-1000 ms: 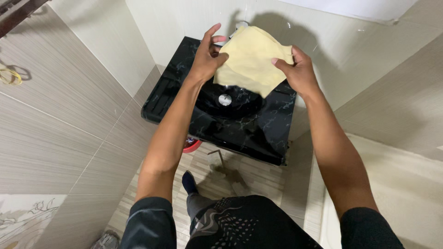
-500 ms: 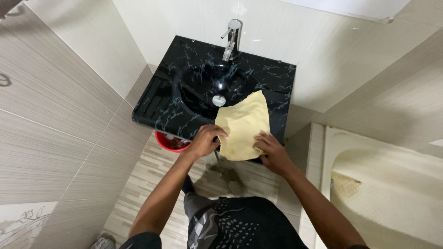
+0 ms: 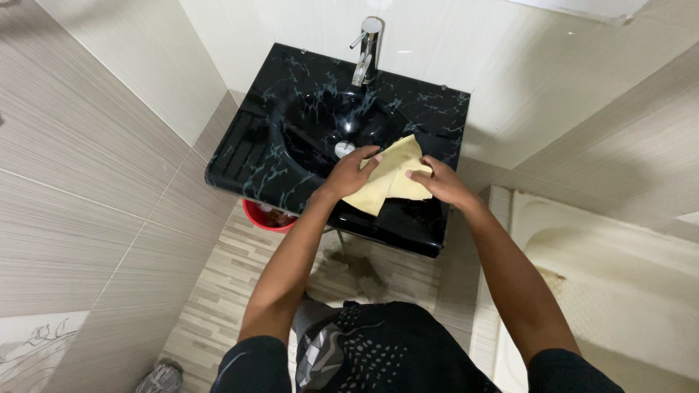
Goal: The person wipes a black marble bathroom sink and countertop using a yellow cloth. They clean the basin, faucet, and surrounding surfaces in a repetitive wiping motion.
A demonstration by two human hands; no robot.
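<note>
A pale yellow cloth (image 3: 389,178) lies folded on the front right part of a black marbled sink (image 3: 291,124). My left hand (image 3: 351,173) presses flat on the cloth's left edge, fingers stretched over it. My right hand (image 3: 439,180) holds the cloth's right edge with fingers curled on it. Both hands sit just right of the sink's bowl and its round metal drain (image 3: 344,148). A chrome tap (image 3: 366,49) stands at the back of the sink.
A red bucket (image 3: 268,217) stands on the tiled floor under the sink's left front. Tiled walls close in on the left and behind. A white tub (image 3: 619,276) lies at the right. My dark shorts fill the bottom centre.
The cloth was held up spread in front of the tap, then brought down to the sink's front edge. Now both hands have slid it further onto the sink top, more folded.
</note>
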